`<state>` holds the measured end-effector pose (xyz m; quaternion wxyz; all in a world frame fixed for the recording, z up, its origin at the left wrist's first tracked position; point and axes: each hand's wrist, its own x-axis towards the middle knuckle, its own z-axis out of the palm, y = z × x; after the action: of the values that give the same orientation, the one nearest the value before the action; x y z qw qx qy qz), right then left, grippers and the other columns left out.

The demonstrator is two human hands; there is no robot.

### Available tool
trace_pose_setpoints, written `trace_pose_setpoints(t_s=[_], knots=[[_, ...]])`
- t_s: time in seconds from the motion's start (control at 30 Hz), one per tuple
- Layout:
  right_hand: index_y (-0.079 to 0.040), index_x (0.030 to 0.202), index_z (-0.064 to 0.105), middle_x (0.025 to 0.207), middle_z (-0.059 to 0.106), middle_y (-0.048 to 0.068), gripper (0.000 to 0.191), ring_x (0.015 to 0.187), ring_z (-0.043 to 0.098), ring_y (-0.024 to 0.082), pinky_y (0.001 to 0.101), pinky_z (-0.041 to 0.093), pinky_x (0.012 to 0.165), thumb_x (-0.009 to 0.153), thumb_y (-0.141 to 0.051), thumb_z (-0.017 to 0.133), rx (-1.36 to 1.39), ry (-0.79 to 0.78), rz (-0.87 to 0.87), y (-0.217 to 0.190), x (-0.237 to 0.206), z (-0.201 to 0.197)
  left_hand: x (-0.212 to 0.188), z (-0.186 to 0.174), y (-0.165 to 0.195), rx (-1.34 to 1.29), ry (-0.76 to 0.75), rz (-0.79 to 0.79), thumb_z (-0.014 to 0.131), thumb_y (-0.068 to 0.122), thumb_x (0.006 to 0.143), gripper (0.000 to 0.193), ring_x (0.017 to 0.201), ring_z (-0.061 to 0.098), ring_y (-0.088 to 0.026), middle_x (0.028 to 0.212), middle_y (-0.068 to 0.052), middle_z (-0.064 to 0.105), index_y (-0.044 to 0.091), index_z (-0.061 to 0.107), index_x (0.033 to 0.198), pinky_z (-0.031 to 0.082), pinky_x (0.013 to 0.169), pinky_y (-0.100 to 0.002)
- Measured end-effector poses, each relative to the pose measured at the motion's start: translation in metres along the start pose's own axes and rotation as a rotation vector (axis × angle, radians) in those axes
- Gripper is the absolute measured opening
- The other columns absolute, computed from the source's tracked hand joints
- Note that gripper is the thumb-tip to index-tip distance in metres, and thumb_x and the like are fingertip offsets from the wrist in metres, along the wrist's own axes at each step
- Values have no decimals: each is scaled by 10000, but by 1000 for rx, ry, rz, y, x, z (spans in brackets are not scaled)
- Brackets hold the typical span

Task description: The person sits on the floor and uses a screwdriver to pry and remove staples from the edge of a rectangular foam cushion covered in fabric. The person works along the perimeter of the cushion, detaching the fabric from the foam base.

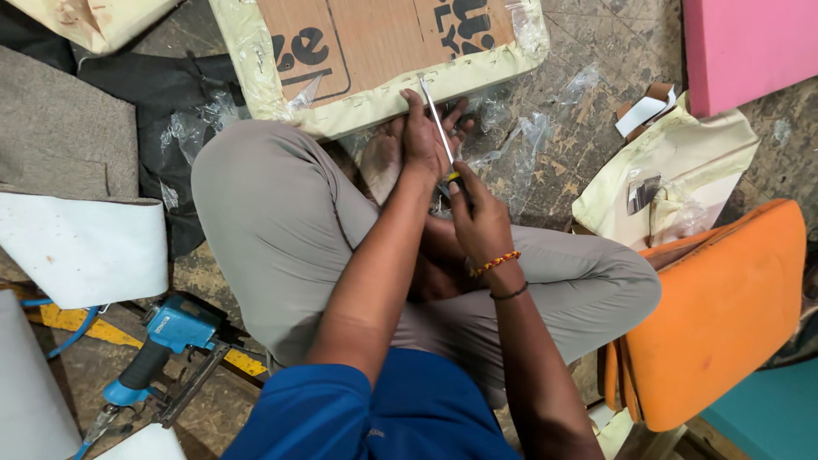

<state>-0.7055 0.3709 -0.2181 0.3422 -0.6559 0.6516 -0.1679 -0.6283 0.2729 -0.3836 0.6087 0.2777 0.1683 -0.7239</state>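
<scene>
I sit cross-legged on the floor. My right hand [479, 213] grips the yellow-and-black handle of a screwdriver [438, 128], whose thin metal shaft points up to the stapled edge of a cushion panel [426, 81]. The panel has a cardboard back and cream fabric wrapped over its edge with a row of staples. My left hand [426, 136] rests beside the shaft, its fingers pressing on the panel's near edge by the tip.
A blue pneumatic staple gun [162, 345] lies at the lower left. An orange cushion [724, 307] stands at the right, a pink foam slab [745, 47] at the top right. Cream fabric pieces [673, 166], clear plastic scraps [528, 140] and grey and white fabric [77, 247] lie around.
</scene>
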Motion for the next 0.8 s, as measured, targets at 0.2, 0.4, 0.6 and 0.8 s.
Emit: trace_pose_setpoints(t_s=[0.2,0.4,0.6,0.8], knots=[[-100,1393,610,983,741,226,391,839,747,358,425,577,705,1007,-159,618,-108,25,-5,-17,1,6,-7,10,6,-103,101,158,604,726,875,846,1005,572,-264,1219,-148,554,39,464,1348,598,847,-510],[-30,1422,565,825,687,275,463,720,664,448,526,503,640,975,-123,642,-382,18,-26,-14,-1,32,1,8,8,-101,130,194,635,632,835,736,954,676,-286,1158,-143,621,59,487,1272,591,796,-492],[-43,1521,599,812,620,30,451,637,543,112,309,461,548,1088,-169,608,763,-21,362,13,5,52,8,4,12,-138,-28,160,639,626,961,769,943,643,-280,1177,-166,624,-42,518,1323,563,802,-410],[-94,1440,600,820,650,96,404,562,567,145,355,470,520,1048,-191,596,316,-71,279,7,0,17,-3,14,14,-114,2,93,591,654,889,846,1264,563,-353,1350,-150,566,0,443,1406,548,898,-423]])
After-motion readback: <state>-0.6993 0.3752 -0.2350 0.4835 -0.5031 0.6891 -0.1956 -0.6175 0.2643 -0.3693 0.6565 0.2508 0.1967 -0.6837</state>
